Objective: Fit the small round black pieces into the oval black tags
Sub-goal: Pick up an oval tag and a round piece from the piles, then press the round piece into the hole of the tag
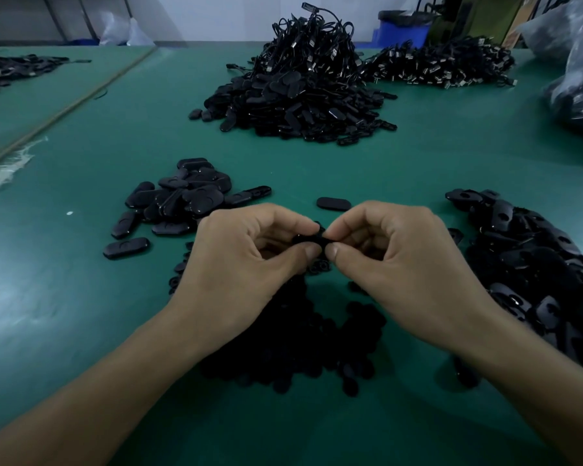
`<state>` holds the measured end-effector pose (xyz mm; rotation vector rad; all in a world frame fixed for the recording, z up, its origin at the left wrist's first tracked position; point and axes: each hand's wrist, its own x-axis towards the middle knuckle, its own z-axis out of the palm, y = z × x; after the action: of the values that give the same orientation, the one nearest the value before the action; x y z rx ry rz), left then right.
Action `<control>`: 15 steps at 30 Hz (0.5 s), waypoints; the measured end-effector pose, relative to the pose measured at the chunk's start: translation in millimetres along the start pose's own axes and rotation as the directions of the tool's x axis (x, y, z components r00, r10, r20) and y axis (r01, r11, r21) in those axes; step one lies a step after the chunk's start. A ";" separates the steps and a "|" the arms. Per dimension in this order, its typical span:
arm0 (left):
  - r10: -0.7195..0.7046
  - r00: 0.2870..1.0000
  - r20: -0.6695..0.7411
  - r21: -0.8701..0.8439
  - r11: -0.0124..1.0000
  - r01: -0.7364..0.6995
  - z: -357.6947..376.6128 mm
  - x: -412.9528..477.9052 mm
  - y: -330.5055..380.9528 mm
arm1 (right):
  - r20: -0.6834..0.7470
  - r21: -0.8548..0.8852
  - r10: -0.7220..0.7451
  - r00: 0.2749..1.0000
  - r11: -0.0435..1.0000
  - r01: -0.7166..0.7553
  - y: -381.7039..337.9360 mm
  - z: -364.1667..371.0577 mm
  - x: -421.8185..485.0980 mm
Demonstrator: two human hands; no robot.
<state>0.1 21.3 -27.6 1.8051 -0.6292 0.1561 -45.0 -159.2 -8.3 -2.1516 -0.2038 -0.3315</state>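
1 oval tag [312,239] is held over the middle of the table [81,331], toward its near edge. The left hand [249,260] and right hand [394,260] both pinch it, each grip closed thumb to fingers.

Progress is judged early:
- 1 small heap [182,200] toward the left edge looks fitted.
- 1 larger heap [532,260] at the right edge shows open holes.
- 1 heap of round pieces [283,338] lies by the near edge, too many to count.

Dim and cool-toned, lit softly from above. Pale glare across the table [17,297] at left. Black detail crushed in shadow near centre. Bowed, slightly smeared edges; soft background.
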 end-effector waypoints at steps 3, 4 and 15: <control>0.010 1.000 0.008 0.043 0.999 -0.011 -0.4 -1.9 0.7 | 0.007 -0.036 -0.004 1.000 0.999 0.005 -0.2 1.7 -1.2; 0.015 1.000 0.004 0.049 0.999 -0.015 -0.6 -1.9 0.8 | 0.008 -0.037 -0.005 1.000 0.999 0.005 -0.5 1.8 -1.0; -0.041 0.915 -0.402 0.210 0.968 0.135 -39.9 14.6 -22.7 | -0.113 -0.792 0.288 0.951 0.552 -0.261 8.4 -30.3 1.3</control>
<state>31.8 57.6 -27.7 1.9486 -0.2452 0.5394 -46.3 -188.9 2.0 -3.0447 0.3577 -0.2181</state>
